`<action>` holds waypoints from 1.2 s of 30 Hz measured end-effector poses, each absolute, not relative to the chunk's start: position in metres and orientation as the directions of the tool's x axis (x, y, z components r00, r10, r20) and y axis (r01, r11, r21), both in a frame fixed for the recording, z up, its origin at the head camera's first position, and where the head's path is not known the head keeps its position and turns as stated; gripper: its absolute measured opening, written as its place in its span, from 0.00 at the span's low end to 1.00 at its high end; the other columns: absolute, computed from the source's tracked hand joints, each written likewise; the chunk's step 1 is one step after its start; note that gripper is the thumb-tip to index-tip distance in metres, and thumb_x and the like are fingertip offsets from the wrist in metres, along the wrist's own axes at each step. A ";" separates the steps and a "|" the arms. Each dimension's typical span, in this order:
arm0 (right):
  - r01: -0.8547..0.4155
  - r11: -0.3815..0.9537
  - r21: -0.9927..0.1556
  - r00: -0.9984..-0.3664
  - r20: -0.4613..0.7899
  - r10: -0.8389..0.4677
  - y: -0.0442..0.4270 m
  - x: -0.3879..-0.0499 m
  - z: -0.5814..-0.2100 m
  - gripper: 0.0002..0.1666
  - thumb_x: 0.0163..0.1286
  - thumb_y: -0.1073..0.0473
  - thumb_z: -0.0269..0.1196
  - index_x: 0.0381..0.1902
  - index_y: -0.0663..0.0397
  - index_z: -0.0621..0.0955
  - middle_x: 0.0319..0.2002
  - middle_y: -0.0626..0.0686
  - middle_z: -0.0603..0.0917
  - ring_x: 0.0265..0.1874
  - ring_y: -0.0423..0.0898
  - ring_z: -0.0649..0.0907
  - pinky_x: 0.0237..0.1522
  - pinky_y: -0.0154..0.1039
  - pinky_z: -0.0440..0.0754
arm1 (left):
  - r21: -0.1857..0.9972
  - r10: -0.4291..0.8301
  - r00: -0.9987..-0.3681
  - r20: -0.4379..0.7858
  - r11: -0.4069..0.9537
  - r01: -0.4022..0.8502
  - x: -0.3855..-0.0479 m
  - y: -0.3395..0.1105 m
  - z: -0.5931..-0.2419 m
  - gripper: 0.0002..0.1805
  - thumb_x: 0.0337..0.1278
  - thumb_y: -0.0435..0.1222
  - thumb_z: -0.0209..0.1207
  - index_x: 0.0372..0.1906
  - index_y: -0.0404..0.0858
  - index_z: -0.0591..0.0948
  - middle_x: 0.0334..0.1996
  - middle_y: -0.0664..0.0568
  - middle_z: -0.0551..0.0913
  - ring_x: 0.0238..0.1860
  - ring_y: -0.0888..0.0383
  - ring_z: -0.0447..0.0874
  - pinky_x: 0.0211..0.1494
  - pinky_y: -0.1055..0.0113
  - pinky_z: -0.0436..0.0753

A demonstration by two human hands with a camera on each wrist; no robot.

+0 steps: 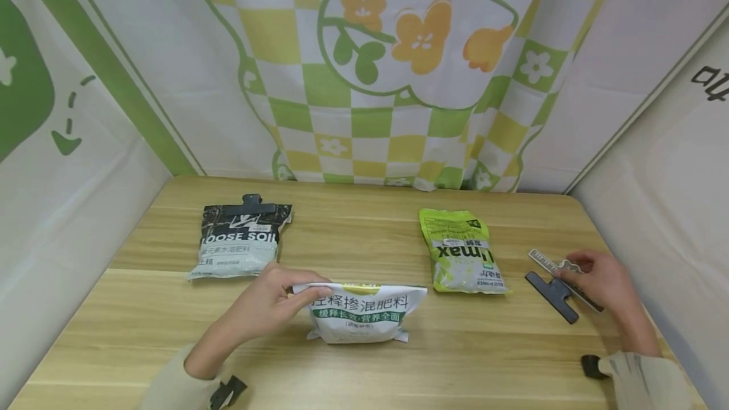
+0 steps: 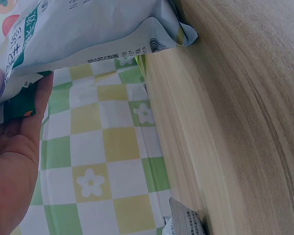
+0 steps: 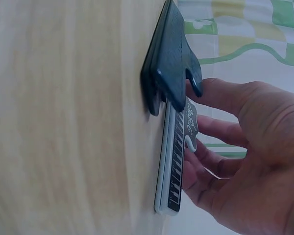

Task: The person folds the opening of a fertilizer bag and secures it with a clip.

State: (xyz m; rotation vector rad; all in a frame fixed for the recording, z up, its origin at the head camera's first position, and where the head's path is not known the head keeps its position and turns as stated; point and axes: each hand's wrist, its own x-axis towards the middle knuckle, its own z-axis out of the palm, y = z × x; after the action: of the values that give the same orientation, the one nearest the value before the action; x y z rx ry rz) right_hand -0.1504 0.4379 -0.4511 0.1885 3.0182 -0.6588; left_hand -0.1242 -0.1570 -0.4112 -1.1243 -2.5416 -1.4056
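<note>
My left hand [image 1: 267, 302] grips a white fertilizer bag [image 1: 364, 328] by its top left corner, and the bag stands upright on the table. In the left wrist view, the thumb is on the printed face and the fingers are behind the bag. At the right, my right hand [image 1: 604, 280] has its thumb and curled fingers about the handle of a bag clip with a piano-key pattern [image 3: 175, 166]. Touching or close beside that clip lies a dark bag clip [image 1: 552, 296], with the thumb passing behind its handle. Part of the grip is hidden.
A black and white loose-soil bag [image 1: 236, 252] with a dark clip [image 1: 251, 205] across its top lies at the left. A green Umax bag [image 1: 464, 252] lies right of the middle. A patterned curtain [image 1: 398, 131] hangs behind the wooden table [image 1: 353, 233].
</note>
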 end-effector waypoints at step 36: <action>0.144 0.882 -0.450 -0.982 -0.177 0.069 0.441 -0.157 -0.442 0.33 0.74 0.50 0.68 0.52 0.79 0.72 0.41 0.71 0.79 0.37 0.56 0.79 0.33 0.39 0.75 | 0.736 0.578 -0.738 0.348 0.320 0.597 -0.124 -0.158 -0.412 0.09 0.72 0.33 0.63 0.45 0.45 0.92 0.40 0.55 0.95 0.23 0.62 0.81 0.26 0.72 0.81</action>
State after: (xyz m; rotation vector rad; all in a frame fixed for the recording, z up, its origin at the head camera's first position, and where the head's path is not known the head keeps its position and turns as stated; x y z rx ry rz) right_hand -0.1569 0.4409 -0.4424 0.1648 2.8946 -0.7095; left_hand -0.1239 -0.1581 -0.4123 -1.1286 -2.5349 -1.4281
